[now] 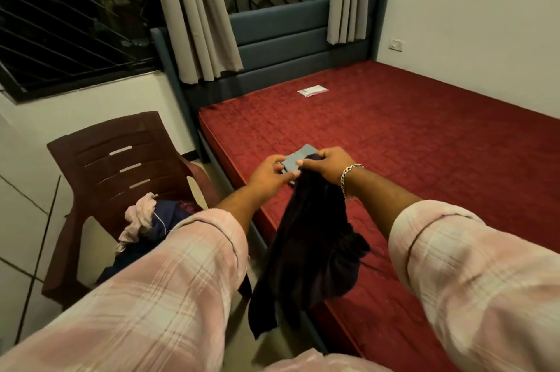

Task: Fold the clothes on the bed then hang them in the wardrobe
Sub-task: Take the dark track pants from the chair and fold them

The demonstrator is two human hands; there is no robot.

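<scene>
A dark navy garment hangs in the air over the near edge of the bed, bunched and unfolded, with a grey patch at its top. My right hand grips the top of the garment. My left hand pinches the grey patch from the left. Both hands are close together, raised above the red mattress. No wardrobe is in view.
A brown plastic chair stands left of the bed with a pink garment and a dark blue garment heaped on its seat. A small clear packet lies on the mattress near the blue headboard. Curtains hang over barred windows.
</scene>
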